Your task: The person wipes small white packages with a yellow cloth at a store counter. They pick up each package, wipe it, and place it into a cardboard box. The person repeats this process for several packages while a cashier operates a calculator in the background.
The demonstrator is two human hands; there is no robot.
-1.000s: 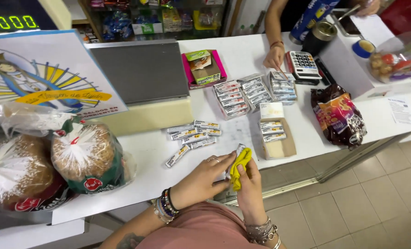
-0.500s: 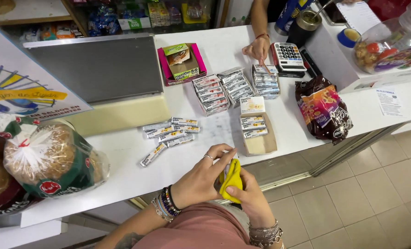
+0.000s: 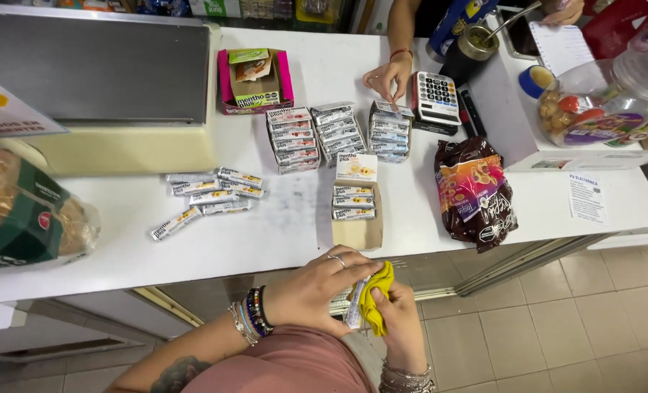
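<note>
My right hand [image 3: 398,329] grips a crumpled yellow cloth [image 3: 376,295] below the counter's front edge. My left hand [image 3: 317,288], with a ring and several bracelets, holds a slim silver candy pack [image 3: 354,311] against the cloth. Just above my hands, on the white counter [image 3: 288,218], stands an open brown cardboard box [image 3: 357,231] with three of the same packs in it. Several loose packs [image 3: 206,195] lie to its left.
Stacks of packs [image 3: 335,133] and a pink box [image 3: 255,80] sit further back. A dark snack bag [image 3: 474,191] lies at the right. Another person's hand [image 3: 386,76] rests beside a calculator [image 3: 438,97]. A scale [image 3: 91,69] and bagged bread [image 3: 18,211] are at the left.
The view has shifted, so the counter sits higher in frame. My hands stay together on the cloth and pack, now further below the counter edge.
</note>
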